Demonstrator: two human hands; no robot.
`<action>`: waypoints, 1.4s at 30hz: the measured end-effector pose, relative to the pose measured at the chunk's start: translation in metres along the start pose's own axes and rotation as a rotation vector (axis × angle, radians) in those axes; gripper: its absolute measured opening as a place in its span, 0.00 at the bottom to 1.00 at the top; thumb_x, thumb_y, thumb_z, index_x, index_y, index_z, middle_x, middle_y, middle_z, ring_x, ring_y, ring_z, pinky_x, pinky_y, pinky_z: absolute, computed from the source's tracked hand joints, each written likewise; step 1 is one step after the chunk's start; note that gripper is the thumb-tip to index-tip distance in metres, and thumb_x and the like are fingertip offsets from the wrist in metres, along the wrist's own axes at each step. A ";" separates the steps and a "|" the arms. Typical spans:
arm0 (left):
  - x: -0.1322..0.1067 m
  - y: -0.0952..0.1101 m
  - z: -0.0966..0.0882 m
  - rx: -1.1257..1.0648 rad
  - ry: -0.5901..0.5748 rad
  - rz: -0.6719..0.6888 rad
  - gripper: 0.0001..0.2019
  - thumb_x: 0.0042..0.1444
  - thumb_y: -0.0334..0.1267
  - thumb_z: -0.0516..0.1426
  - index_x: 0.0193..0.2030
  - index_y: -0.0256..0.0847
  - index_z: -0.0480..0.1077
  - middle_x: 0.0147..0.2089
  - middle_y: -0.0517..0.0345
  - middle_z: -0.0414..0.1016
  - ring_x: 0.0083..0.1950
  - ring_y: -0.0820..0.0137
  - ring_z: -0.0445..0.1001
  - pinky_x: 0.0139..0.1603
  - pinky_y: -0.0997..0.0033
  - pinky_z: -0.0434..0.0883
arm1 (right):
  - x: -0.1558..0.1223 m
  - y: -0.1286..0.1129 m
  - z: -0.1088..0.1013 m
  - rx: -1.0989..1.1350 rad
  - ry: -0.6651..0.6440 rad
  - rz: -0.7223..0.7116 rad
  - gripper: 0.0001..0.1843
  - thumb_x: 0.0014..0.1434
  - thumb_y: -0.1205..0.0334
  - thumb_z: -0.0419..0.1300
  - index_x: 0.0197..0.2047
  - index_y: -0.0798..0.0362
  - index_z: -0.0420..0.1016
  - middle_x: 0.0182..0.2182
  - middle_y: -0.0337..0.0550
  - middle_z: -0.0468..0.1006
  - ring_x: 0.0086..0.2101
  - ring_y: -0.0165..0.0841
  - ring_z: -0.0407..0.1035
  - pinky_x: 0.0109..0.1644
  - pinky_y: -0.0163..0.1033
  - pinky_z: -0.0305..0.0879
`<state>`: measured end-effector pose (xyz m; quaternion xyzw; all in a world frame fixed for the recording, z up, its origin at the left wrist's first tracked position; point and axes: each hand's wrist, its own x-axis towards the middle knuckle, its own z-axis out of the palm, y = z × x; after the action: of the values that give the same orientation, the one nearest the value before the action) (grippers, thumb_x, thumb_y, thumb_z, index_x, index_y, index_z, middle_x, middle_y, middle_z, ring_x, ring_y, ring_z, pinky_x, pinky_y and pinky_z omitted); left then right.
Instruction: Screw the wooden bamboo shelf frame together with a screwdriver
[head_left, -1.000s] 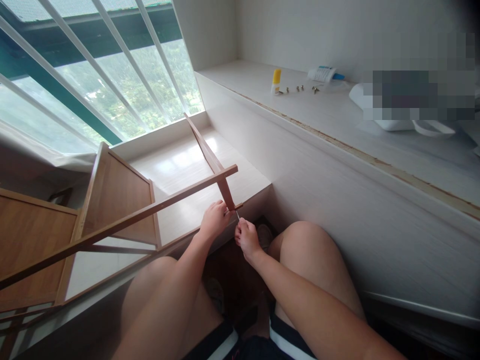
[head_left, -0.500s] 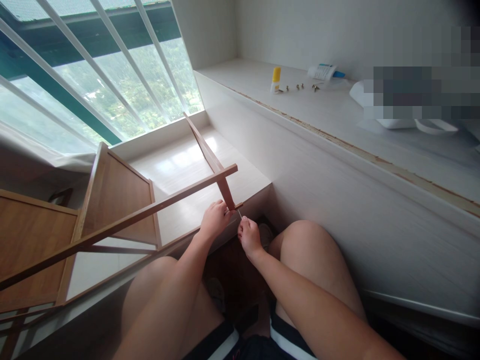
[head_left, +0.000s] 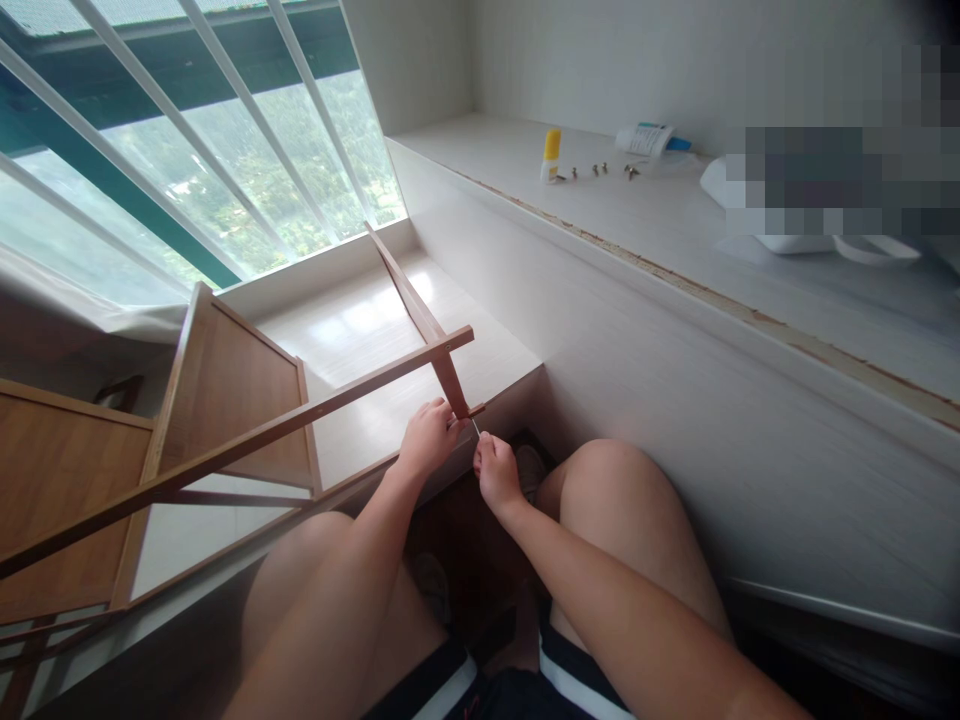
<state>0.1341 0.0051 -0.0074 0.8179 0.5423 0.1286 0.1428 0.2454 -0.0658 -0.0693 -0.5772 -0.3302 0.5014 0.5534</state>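
Note:
A brown wooden frame (head_left: 330, 402) with a long bar and a crossing piece (head_left: 451, 385) reaches in from the left. My left hand (head_left: 431, 437) is closed at the lower end of the crossing piece, its fingertips partly hidden behind the wood. Just to the right, my right hand (head_left: 496, 472) pinches a thin metal rod (head_left: 475, 427), which looks like a hex key. The rod's upper end meets the wood near a small wooden stub (head_left: 477, 410); the exact contact is too small to make out.
On the ledge at right stand a yellow-capped bottle (head_left: 551, 155), several small screws (head_left: 600, 169) and a fallen white tube (head_left: 645, 139). Wooden panels (head_left: 247, 385) stand at left, below a barred window (head_left: 247, 150). My knees flank the hands, beside a pale side wall (head_left: 637, 370).
My right hand has shifted very slightly left and up with the metal rod. My left hand stays at the wood, its fingers slightly changed.

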 end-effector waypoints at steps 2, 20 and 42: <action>0.000 -0.001 0.000 -0.003 0.003 0.004 0.08 0.59 0.42 0.55 0.39 0.43 0.74 0.39 0.53 0.73 0.43 0.63 0.71 0.45 0.66 0.67 | 0.000 -0.002 -0.002 -0.104 0.009 -0.045 0.24 0.65 0.47 0.45 0.21 0.50 0.57 0.15 0.36 0.62 0.18 0.29 0.56 0.23 0.35 0.51; 0.001 -0.001 0.001 0.009 0.007 0.020 0.08 0.60 0.42 0.55 0.39 0.43 0.73 0.39 0.54 0.73 0.44 0.63 0.71 0.46 0.66 0.67 | 0.008 -0.019 -0.014 -0.519 -0.039 -0.135 0.20 0.66 0.55 0.44 0.24 0.51 0.62 0.20 0.43 0.69 0.22 0.33 0.63 0.28 0.37 0.50; 0.001 0.003 -0.002 0.051 -0.007 -0.011 0.07 0.59 0.42 0.55 0.38 0.44 0.73 0.39 0.53 0.73 0.44 0.63 0.71 0.45 0.65 0.67 | -0.005 -0.031 -0.002 0.764 -0.234 0.478 0.19 0.60 0.55 0.50 0.23 0.49 0.46 0.10 0.27 0.50 0.11 0.24 0.43 0.16 0.31 0.36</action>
<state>0.1369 0.0050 -0.0046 0.8187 0.5495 0.1109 0.1245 0.2509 -0.0659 -0.0384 -0.3313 -0.0398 0.7624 0.5545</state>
